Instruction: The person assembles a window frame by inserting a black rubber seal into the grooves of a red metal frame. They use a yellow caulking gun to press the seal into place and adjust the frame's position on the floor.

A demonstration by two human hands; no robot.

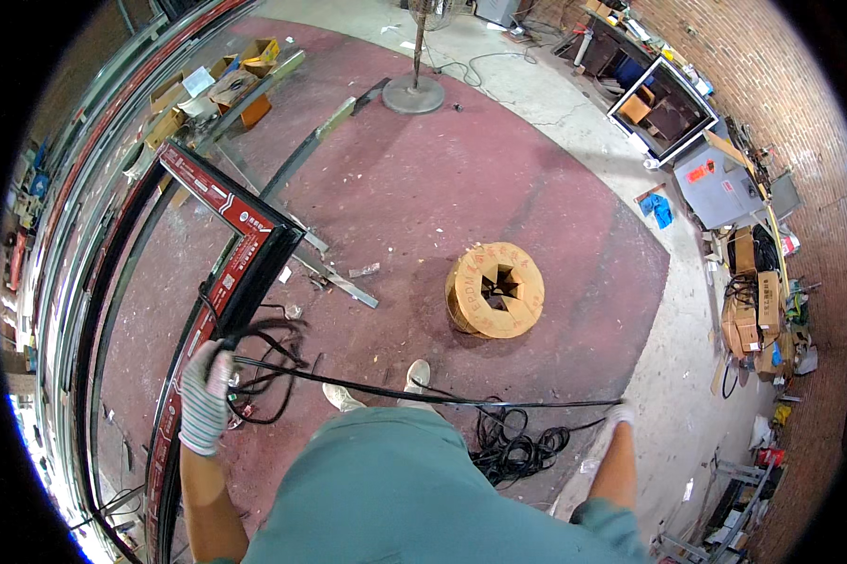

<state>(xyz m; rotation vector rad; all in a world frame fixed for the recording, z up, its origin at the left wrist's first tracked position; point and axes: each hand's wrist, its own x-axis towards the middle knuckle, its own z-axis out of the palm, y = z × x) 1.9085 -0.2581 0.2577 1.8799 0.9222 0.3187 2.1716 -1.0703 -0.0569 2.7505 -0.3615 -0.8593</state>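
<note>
A long black rubber sealing strip (423, 396) is stretched across in front of me between my two gloved hands. My left hand (205, 399), in a white glove with coloured stripes, is closed around the strip beside the window frame (224, 282), which is covered in red film. Loose loops of strip hang from that hand toward the floor. My right hand (621, 412), also gloved, is closed on the strip's other end, out at arm's length. A tangled pile of strip (517, 446) lies on the floor below it.
A cardboard spool (527, 301) stands on the dark red floor ahead. Metal profiles (334, 274) lie near the frame's corner. Farther off are a round stand base (413, 95) and open boxes (259, 56). Cartons (743, 315) and a grey cabinet (720, 183) line the brick wall at right.
</note>
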